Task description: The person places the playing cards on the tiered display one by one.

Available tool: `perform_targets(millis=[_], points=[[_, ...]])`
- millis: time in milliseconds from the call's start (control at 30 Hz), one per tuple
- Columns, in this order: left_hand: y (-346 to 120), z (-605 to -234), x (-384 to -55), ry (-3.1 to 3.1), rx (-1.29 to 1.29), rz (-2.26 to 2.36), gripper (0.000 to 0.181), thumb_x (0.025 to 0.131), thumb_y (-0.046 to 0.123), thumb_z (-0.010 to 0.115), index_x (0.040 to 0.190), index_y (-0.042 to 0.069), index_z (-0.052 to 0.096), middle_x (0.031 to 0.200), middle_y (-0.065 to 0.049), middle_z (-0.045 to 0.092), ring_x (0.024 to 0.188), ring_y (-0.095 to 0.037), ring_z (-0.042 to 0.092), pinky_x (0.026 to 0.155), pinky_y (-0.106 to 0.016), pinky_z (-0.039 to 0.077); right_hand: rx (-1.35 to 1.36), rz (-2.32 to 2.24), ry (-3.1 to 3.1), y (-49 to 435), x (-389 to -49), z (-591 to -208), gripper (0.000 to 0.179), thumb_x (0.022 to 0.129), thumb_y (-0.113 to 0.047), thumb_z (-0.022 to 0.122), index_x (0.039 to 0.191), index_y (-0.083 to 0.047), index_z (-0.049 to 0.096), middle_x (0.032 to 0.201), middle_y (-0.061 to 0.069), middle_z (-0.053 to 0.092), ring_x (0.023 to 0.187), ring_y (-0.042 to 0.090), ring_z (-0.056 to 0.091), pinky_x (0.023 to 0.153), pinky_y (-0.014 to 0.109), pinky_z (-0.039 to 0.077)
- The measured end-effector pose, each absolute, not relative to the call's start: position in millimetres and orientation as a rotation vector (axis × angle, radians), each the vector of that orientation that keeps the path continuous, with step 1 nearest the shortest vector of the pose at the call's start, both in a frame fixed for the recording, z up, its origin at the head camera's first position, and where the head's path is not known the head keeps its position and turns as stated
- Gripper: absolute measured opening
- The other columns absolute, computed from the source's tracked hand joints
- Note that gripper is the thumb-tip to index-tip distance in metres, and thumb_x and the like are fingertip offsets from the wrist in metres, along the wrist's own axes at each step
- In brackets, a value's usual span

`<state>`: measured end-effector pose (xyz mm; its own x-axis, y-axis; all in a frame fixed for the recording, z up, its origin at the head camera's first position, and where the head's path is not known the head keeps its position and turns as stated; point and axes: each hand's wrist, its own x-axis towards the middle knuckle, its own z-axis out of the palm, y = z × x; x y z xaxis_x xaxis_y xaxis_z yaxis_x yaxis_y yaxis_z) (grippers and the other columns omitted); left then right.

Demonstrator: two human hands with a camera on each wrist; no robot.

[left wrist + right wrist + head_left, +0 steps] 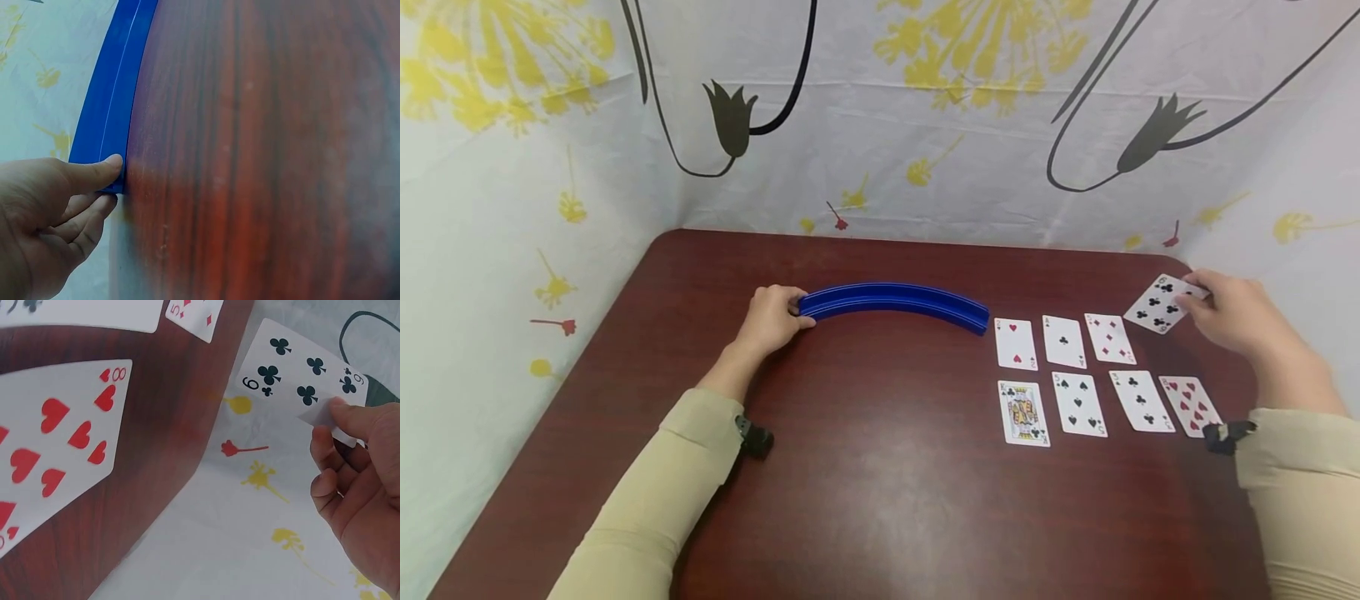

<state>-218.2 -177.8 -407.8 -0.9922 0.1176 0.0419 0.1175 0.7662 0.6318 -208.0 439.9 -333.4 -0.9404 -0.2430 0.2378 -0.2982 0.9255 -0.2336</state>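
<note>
My left hand grips the left end of a curved blue card holder with grooves along its length. In the left wrist view the thumb lies on top of the holder's end, with the fingers curled below. My right hand pinches a six of clubs by one corner, between thumb and fingers. The right wrist view shows this card face up and tilted, its corner bent slightly under the thumb. Nearest to it lies the five of diamonds in the back row.
Beside it in the back row lie a two of hearts and an ace of clubs. The front row has a king of clubs, five of spades, three of clubs and eight of hearts. Patterned cloth surrounds the brown table.
</note>
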Motion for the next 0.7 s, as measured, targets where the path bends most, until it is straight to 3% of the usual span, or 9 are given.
perform_targets(millis=[233,533,600,700], points=[[-176,-406,-219,2.95,0.171,1.043,0.037,0.088,0.011,0.08,0.122,-0.002,0.07,0.107,-0.02,0.072,0.099,-0.029,0.069,0.088,-0.045,0.056,0.397,0.385,-2.824,434,-208,-332,0.019,0.093,-0.005,0.066,0.107,0.008,0.065,0.084,0.024,0.068,0.08,0.045,0.061,0.072,0.046,0.04],[-176,-405,-216,2.923,0.144,1.104,0.038,0.088,0.01,0.08,0.122,-0.003,0.07,0.108,-0.02,0.072,0.098,-0.029,0.069,0.089,-0.045,0.056,0.378,0.418,-2.791,423,-207,-330,0.018,0.095,-0.008,0.065,0.105,0.007,0.066,0.086,0.027,0.069,0.084,0.052,0.062,0.08,0.059,0.042],[-176,-405,-216,2.914,0.133,1.126,0.038,0.088,0.01,0.08,0.122,-0.003,0.07,0.109,-0.02,0.072,0.099,-0.03,0.069,0.09,-0.045,0.056,0.377,0.412,-2.776,420,-207,-329,0.018,0.094,-0.009,0.066,0.104,0.007,0.067,0.084,0.026,0.07,0.081,0.048,0.063,0.08,0.057,0.042],[-177,-406,-216,2.904,0.116,1.155,0.04,0.087,0.009,0.08,0.123,-0.004,0.07,0.109,-0.021,0.072,0.099,-0.03,0.07,0.09,-0.045,0.057,0.376,0.407,-2.762,416,-208,-329,0.018,0.093,-0.009,0.069,0.103,0.006,0.069,0.082,0.024,0.071,0.068,0.014,0.064,0.077,0.05,0.043]])
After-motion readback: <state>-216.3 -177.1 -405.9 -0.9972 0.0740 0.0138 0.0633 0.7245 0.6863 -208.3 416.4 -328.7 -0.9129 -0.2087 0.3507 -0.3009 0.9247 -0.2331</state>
